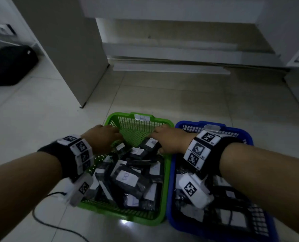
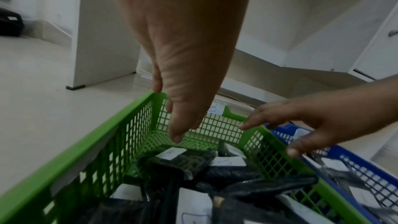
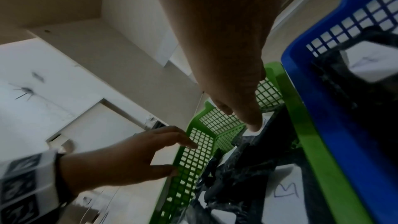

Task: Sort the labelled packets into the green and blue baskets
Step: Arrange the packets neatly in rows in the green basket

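We see black packets (image 1: 127,179) with white labels piled in two baskets that stand side by side, touching, on the tiled floor (image 1: 40,110): one green basket (image 1: 161,219) on the left and one blue basket (image 1: 180,226) on the right. The green one is heaped toward its near end, its far end showing bare mesh; we cannot count the packets in either, since they overlap. Several labels in the green basket carry a handwritten "B", and a paper tag (image 1: 142,117) on its far rim does too.

Our left hand (image 1: 101,137) reaches over the far left corner of the green basket with fingers spread and straight, one fingertip at the rim in the left wrist view; it holds nothing. Our right hand (image 1: 171,138) hovers over the far right side of the same basket, fingers likewise loose and extended, gripping nothing.

Both wrists wear black bands with square markers. One dark cable (image 1: 40,222) trails across the floor at left.
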